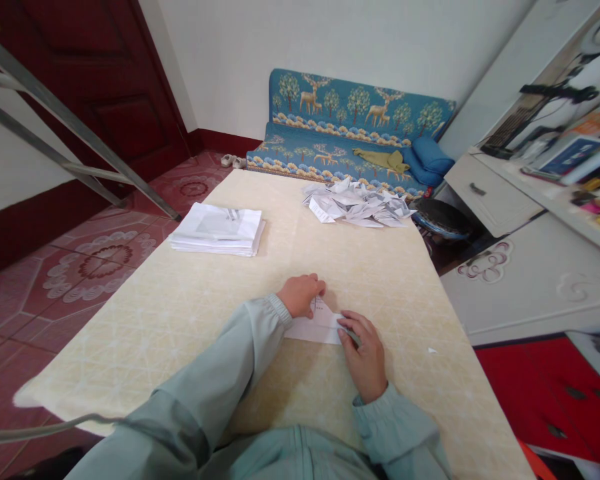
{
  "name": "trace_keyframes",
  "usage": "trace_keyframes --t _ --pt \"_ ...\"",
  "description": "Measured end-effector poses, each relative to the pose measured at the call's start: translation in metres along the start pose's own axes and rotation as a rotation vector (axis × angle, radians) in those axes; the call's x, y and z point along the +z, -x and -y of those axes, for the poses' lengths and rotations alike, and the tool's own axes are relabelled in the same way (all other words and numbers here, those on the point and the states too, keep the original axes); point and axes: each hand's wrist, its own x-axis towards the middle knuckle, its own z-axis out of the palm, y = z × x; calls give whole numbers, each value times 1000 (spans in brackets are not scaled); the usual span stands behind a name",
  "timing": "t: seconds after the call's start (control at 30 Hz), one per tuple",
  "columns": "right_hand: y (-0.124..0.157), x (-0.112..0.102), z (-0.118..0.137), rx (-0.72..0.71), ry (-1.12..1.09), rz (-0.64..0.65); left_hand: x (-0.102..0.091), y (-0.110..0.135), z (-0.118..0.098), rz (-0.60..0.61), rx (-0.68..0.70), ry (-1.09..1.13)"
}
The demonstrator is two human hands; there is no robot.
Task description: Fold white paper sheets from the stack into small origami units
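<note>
A small white folded paper (320,325) lies on the cream patterned table (190,320) in front of me. My left hand (301,294) presses on its upper left part with the fingers curled and pinched onto it. My right hand (364,353) rests on its right end, fingers bent and pinching the edge. Both sleeves are pale green.
A stack of white sheets (217,229) sits at the table's far left. A heap of folded white papers (356,203) lies at the far right. Beyond are a blue deer-pattern sofa (350,133), a white cabinet (535,267) on the right, and a metal ladder (65,127) on the left.
</note>
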Motion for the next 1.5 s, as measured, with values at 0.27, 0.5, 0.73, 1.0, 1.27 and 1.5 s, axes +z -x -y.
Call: trace_keyframes --t 0.27,0.5,0.73,1.0,1.27,1.5 --pt "3 2 -4 108 -156 -115 6 -2 8 -45 -115 253" --pt "4 1 -6 262 -384 -162 24 23 14 -303 -224 733" --pt "-2 13 18 254 -600 -87 50 35 -20 -558 -346 1712" --pt "-19 11 37 227 -320 -75 51 44 -23 -459 -225 1618" --pt "-42 -6 23 -303 236 -84 20 77 8 -794 -126 432" --pt "-22 12 25 -425 489 80 45 88 5 -605 241 -16"
